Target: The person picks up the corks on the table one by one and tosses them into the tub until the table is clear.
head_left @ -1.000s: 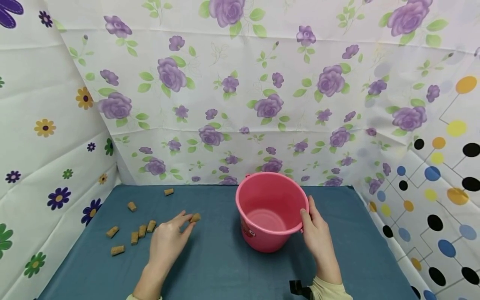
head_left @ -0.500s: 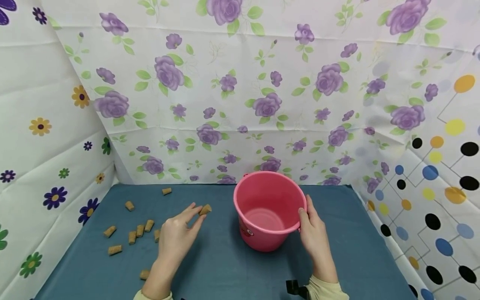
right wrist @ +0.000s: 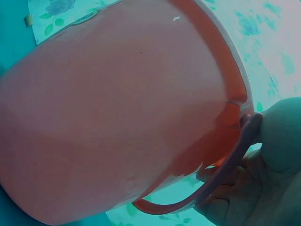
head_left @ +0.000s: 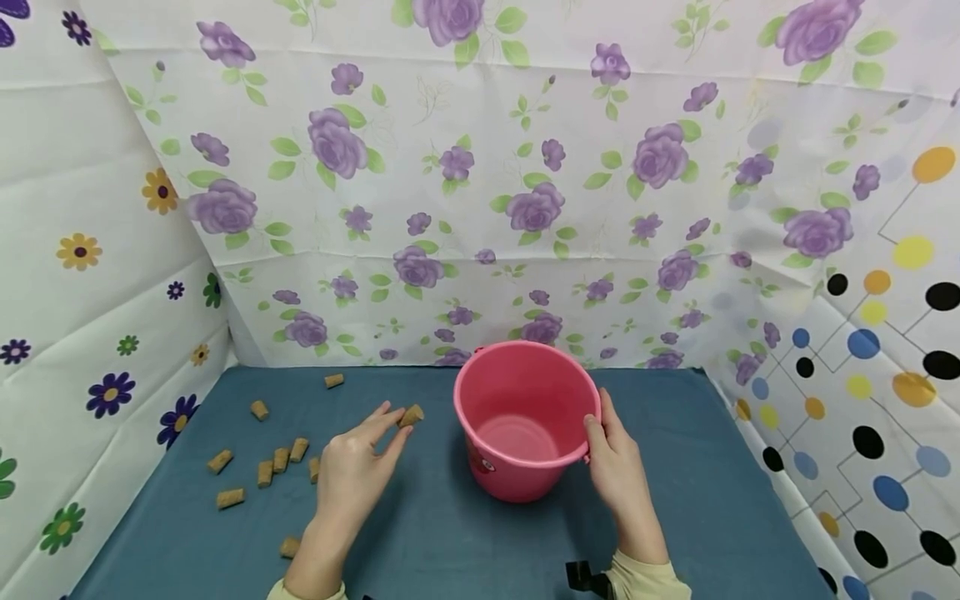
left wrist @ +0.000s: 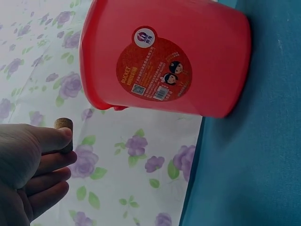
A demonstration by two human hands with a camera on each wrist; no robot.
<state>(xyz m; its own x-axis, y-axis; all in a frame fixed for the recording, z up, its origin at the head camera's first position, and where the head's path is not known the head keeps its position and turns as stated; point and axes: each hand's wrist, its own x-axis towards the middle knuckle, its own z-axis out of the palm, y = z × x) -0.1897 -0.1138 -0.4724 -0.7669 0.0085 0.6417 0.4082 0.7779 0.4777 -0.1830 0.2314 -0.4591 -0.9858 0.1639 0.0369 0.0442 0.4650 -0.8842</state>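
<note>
Cork (head_left: 412, 416) pinched in left hand (head_left: 352, 471); right hand (head_left: 621, 471) on bucket (head_left: 517, 485)

Left: thumb and fingertip closed on the cork near one end; remaining fingers loosely bent. Cork held clear of the blue cloth (head_left: 465, 554), near the bucket's left side, not touching it. Right: thumb over the rim, fingers outside, gripping the pink bucket at its right edge. Right wrist view: curved handle (right wrist: 225, 167) passes in front of this hand. Bucket mouth faces up; round red label (left wrist: 155, 70) on its wall. Farther left on the cloth: nine loose corks (head_left: 230, 498), scattered, two partly hidden by the left hand and arm. Behind: white backdrop (head_left: 442, 217) with purple flowers.
</note>
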